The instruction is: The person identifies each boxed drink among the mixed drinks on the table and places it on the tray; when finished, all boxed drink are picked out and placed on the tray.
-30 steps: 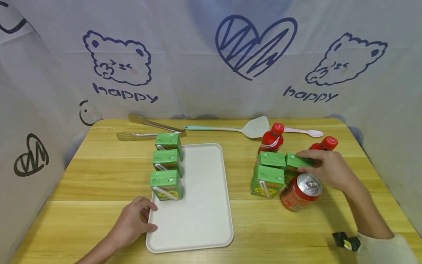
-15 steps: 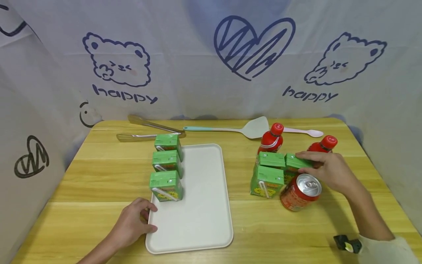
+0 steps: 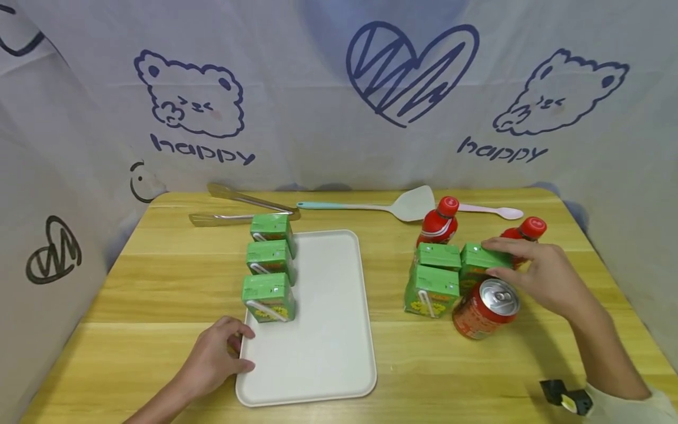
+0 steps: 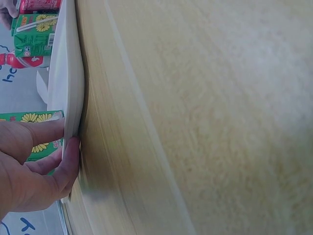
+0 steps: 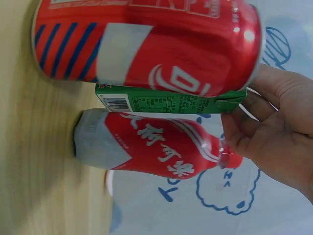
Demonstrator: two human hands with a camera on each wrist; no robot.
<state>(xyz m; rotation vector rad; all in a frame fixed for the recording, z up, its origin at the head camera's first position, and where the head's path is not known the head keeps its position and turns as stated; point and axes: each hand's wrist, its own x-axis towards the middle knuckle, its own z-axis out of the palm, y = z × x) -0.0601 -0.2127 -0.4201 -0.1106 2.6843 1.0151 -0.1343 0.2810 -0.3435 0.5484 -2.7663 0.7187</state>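
In the head view my left hand [image 3: 214, 353] pinches the left rim of a white tray [image 3: 325, 341], fingers above and below the rim in the left wrist view. Three green juice boxes [image 3: 266, 287] stand in a column along the tray's left side. On the right, my right hand [image 3: 551, 277] pinches the top of another green juice box [image 3: 471, 271] between thumb and fingers. Two more green juice boxes [image 3: 434, 288] stand just left of it. A red soda can [image 3: 477, 321] is in front, partly covering the held box; a red-capped bottle [image 5: 166, 147] stands behind.
Along the table's back edge lie metal tongs [image 3: 249, 200], a spatula [image 3: 410, 204] with a teal handle and a pink spoon [image 3: 505, 213]. Another red-capped bottle [image 3: 441, 224] stands behind the grouped boxes. A white cloth [image 3: 296, 106] with drawings hangs behind the table.
My right hand has shifted slightly to the right with the juice box, and more of the box's top shows. The left hand keeps its hold on the tray.
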